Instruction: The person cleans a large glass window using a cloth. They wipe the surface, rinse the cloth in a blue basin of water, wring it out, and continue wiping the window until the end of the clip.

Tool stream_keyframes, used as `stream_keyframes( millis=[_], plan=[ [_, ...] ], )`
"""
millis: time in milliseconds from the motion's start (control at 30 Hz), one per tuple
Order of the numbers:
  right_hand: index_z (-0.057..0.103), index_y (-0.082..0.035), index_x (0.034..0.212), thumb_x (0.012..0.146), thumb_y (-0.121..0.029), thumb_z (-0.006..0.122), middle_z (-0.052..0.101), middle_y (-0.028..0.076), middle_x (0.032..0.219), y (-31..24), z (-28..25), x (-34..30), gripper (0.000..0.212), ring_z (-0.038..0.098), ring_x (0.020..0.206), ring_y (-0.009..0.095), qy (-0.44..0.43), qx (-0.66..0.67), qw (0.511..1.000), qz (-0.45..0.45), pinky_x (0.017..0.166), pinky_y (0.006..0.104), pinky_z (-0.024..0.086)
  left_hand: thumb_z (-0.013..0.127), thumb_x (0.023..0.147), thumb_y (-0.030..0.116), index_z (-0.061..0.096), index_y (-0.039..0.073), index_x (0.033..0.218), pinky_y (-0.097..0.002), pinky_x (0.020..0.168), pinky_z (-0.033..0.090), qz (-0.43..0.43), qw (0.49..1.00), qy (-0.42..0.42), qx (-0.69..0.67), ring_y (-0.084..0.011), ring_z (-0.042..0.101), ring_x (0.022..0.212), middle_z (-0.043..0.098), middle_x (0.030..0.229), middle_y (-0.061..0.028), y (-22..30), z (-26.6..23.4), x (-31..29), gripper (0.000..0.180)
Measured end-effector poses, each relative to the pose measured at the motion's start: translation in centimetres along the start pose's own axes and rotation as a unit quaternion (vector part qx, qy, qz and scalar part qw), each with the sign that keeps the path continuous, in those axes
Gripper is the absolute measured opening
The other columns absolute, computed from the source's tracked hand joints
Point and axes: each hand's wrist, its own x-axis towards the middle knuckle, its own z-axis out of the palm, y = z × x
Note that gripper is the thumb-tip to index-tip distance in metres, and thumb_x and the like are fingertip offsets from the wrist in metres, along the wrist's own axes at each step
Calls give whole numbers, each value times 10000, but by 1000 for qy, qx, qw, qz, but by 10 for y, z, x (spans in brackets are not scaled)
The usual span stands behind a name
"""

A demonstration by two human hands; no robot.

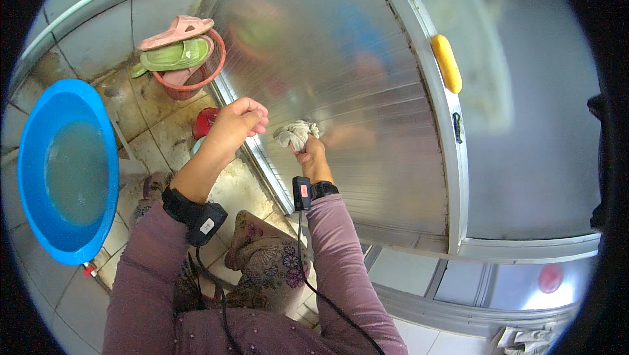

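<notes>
My right hand [312, 157] grips a bunched, wet-looking white cloth [296, 133] at the translucent ribbed panel [367, 178] of a metal-framed door. The cloth appears to touch the panel's surface. To the left, my left hand [237, 124] is raised near the panel's lower metal frame edge, its fingers curled together with nothing visible in them. Below it, a red rounded object [205, 122] is partly covered by my left wrist. Both wrists wear black straps with small boxes and cables.
On the left stands a big blue basin [98, 178] of cloudy water. A reddish basket [220, 60] holds pink and green slippers [175, 56] on the stained tile floor. The door frame carries a yellow handle [447, 63] and a dark latch [457, 127]. Blurred coloured shapes show through the panel.
</notes>
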Motion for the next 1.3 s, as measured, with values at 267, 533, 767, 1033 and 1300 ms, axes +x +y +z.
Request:
stream_keyframes(
  millis=[267,533,767,1033,1300],
  plan=[
    [586,8,1011,902,-185,527,657,112,900,-126,-15,-133,229,643,684,168,-139,46,961,-234,478,240,519,496,913,133,586,45,986,-235,692,440,-13,1000,-20,15,-117,586,773,632,917,-60,-4,5,-2,145],
    [568,-31,987,897,-231,573,632,114,868,-117,1,-100,219,621,630,164,-104,22,970,-219,422,262,487,519,895,110,598,30,954,-231,656,450,0,1000,-9,3,-113,578,722,626,864,-56,-6,5,-3,127],
    [568,-26,1037,923,-285,532,635,113,920,-89,55,-60,285,638,771,238,-29,-43,980,-193,576,350,538,524,887,101,597,28,953,-242,664,453,8,1000,2,-10,-120,583,728,629,871,-65,-1,-1,-1,123],
    [590,-13,1011,887,-176,578,662,92,928,-154,57,-128,206,662,769,191,-146,70,955,-250,545,281,551,528,884,100,598,31,948,-243,677,446,5,1000,-23,-7,-117,578,732,627,871,-57,2,5,-4,117],
    [604,-42,973,866,-165,588,647,73,863,-11,73,2,164,643,708,192,-128,73,978,-149,512,308,522,500,908,121,594,24,962,-244,709,450,19,999,29,-11,-113,581,762,635,893,-53,15,-24,-9,146]
  ],
)
